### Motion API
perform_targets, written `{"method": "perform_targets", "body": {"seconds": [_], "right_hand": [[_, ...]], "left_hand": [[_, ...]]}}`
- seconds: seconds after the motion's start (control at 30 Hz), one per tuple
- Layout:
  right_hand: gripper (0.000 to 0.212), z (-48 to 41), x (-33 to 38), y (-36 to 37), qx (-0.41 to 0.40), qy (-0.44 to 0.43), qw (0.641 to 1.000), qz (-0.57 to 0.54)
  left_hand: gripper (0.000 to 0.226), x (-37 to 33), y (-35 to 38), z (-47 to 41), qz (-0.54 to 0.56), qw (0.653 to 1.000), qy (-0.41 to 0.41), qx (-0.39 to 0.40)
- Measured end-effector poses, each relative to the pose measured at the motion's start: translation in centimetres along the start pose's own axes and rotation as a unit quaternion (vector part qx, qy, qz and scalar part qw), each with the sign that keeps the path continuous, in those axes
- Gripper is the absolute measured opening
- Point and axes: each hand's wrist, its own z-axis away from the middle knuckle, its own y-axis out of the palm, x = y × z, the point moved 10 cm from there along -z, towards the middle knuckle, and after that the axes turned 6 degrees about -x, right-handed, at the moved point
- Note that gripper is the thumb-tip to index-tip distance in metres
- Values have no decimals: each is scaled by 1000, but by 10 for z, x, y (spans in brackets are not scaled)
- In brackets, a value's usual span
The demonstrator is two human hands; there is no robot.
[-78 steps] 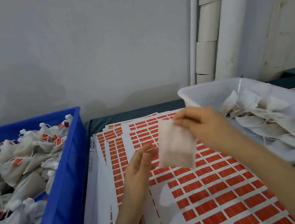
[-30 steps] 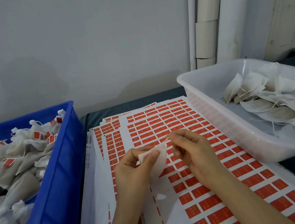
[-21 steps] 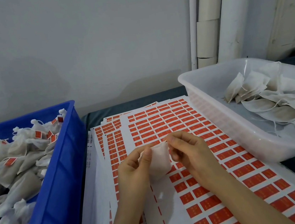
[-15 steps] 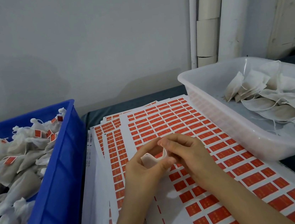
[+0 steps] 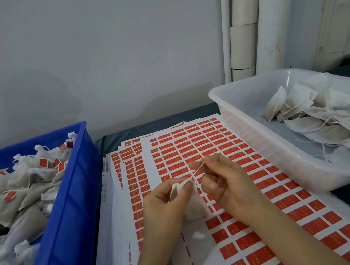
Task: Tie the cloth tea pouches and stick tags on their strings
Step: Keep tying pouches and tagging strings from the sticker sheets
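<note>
A white cloth tea pouch point(image 5: 193, 205) hangs between both hands above the sheets of red tag stickers point(image 5: 195, 143). My left hand point(image 5: 167, 203) pinches the pouch's gathered neck between thumb and fingers. My right hand point(image 5: 221, 179) pinches the thin drawstring point(image 5: 197, 170) and holds it taut, up and to the right of the neck. The pouch's body is partly hidden behind my left hand.
A blue crate point(image 5: 69, 211) at the left holds several tied pouches with red tags. A translucent white tub point(image 5: 258, 135) at the right holds several flat untied pouches. A grey wall and white pipes stand behind. Sticker sheets cover the dark table between the bins.
The pouch came down from the white tub to above the sheets. My left hand closed on its neck; my right hand has drawn the string out up-right, gathering the mouth.
</note>
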Motion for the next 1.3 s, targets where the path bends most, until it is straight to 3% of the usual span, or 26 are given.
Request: {"method": "perform_targets", "body": {"seconds": [0.3, 0.43, 0.57, 0.67, 0.83, 0.97, 1.2, 1.3], "right_hand": [[33, -6, 22, -10, 6, -36, 994, -107], [41, -2, 30, -9, 12, -81, 997, -15], [30, 1, 17, -3, 26, -79, 993, 80], [15, 1, 14, 0, 3, -125, 951, 284], [25, 9, 11, 22, 24, -219, 833, 507], [24, 8, 13, 22, 6, -247, 812, 529], [14, 10, 9, 22, -15, -282, 780, 559], [14, 14, 14, 27, -32, -314, 748, 584]], "left_hand": [[13, -1, 7, 0, -82, 996, 30, 36], [13, 0, 10, 3, -66, 995, 44, 61], [20, -7, 16, 7, -90, 988, 85, 94], [9, -10, 11, 3, -103, 988, 96, 61], [11, -14, -1, -1, -86, 990, 115, 4], [22, -13, 2, -1, -97, 988, 121, 5], [16, -5, 6, -2, -83, 993, 84, 18], [19, -3, 2, -3, -56, 997, 60, 0]]}}
